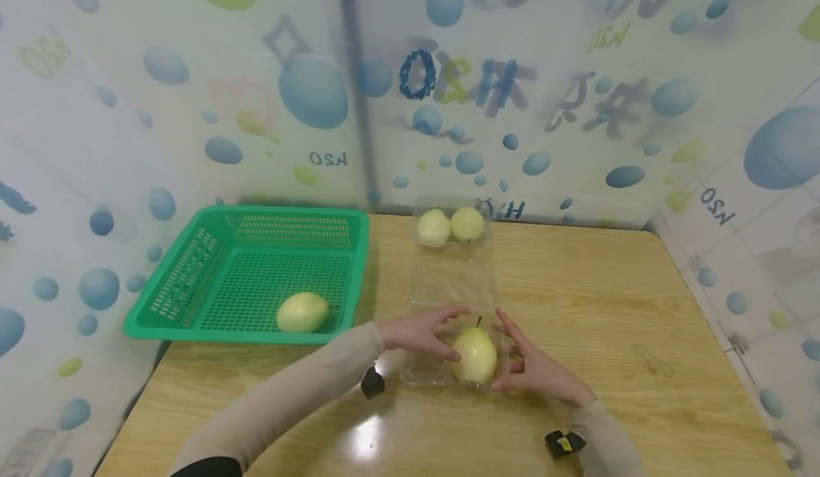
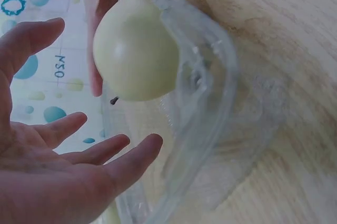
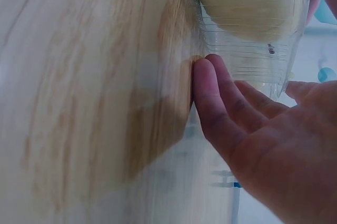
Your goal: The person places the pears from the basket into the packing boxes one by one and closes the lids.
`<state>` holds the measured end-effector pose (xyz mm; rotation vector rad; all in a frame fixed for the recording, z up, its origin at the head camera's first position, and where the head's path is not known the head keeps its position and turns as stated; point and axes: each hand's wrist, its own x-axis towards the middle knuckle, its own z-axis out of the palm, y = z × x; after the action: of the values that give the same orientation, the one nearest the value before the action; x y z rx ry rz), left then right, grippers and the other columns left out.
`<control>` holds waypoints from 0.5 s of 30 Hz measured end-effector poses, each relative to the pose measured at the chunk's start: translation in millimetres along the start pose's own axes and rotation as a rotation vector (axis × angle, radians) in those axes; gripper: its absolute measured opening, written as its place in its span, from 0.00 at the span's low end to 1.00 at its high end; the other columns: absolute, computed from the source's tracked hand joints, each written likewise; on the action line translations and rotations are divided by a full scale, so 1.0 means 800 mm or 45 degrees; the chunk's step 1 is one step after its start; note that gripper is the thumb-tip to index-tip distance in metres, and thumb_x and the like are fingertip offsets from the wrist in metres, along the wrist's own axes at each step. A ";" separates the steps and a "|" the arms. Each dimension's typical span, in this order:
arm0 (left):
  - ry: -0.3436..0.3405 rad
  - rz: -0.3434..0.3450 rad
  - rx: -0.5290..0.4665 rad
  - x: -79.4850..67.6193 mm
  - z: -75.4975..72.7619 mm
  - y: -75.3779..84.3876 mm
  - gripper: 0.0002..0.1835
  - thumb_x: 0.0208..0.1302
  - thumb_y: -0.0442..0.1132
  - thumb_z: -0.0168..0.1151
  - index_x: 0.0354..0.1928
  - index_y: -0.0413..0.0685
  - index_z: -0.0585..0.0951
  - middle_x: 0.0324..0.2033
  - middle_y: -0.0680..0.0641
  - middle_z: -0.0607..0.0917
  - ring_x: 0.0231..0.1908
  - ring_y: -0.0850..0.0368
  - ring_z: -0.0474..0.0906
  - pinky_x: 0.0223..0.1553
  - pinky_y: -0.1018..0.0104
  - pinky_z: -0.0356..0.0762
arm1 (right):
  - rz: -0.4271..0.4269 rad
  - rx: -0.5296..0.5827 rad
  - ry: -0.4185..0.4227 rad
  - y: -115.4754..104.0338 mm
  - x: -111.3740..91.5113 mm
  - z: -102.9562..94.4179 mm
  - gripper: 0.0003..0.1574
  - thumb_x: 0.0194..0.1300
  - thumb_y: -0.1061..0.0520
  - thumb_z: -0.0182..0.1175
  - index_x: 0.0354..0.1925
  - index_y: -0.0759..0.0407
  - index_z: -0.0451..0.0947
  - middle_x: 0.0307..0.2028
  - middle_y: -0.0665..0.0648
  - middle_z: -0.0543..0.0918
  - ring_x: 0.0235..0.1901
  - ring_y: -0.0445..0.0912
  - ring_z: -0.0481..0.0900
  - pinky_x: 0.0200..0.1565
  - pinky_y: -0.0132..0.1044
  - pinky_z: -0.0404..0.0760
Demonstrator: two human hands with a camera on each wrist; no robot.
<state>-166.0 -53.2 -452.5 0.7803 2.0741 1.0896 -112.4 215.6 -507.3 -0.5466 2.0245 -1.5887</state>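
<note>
A pale yellow-green pear [image 1: 474, 356] with a dark stem sits in the right part of a clear plastic clamshell box [image 1: 423, 374], whose lid [image 1: 453, 278] lies folded back. Over the box's left side, my left hand [image 1: 423, 331] spreads its fingers beside the pear. In the left wrist view those fingers [image 2: 105, 153] stand apart from the fruit. My right hand [image 1: 538, 367] is at the box's right side. Its fingertips [image 3: 206, 79] rest against or very near the clear wall in the right wrist view, thumb and fingers spread, not curled round anything.
A green perforated basket [image 1: 250, 336] stands at the left with one pear [image 1: 304, 312] inside. Two more pears, one at left [image 1: 433, 228] and one at right [image 1: 468, 223], sit in clear plastic by the back wall. A patterned sheet covers the walls behind the wooden table [image 1: 596, 299].
</note>
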 end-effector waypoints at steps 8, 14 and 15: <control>0.048 0.038 -0.007 -0.013 -0.013 0.002 0.43 0.58 0.39 0.70 0.72 0.44 0.59 0.69 0.41 0.62 0.67 0.43 0.59 0.60 0.49 0.69 | 0.003 -0.029 0.030 -0.001 -0.002 -0.001 0.74 0.54 0.61 0.72 0.76 0.49 0.27 0.72 0.73 0.41 0.62 0.71 0.58 0.53 0.46 0.75; 0.060 0.015 0.021 -0.022 -0.022 0.002 0.42 0.58 0.39 0.69 0.72 0.44 0.59 0.69 0.40 0.63 0.67 0.41 0.59 0.59 0.51 0.69 | 0.006 -0.035 0.037 0.000 -0.001 0.002 0.74 0.54 0.61 0.72 0.76 0.48 0.27 0.71 0.73 0.40 0.62 0.72 0.58 0.53 0.48 0.76; 0.061 0.017 0.023 -0.023 -0.023 0.003 0.42 0.58 0.39 0.68 0.72 0.44 0.59 0.69 0.39 0.63 0.67 0.41 0.59 0.60 0.51 0.69 | 0.007 -0.032 0.036 0.000 -0.001 0.003 0.74 0.54 0.61 0.72 0.76 0.48 0.27 0.71 0.73 0.40 0.62 0.72 0.57 0.53 0.47 0.76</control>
<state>-168.7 -74.8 -437.5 0.7854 2.1247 1.1082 -110.7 214.0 -507.3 -0.5301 2.0671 -1.5783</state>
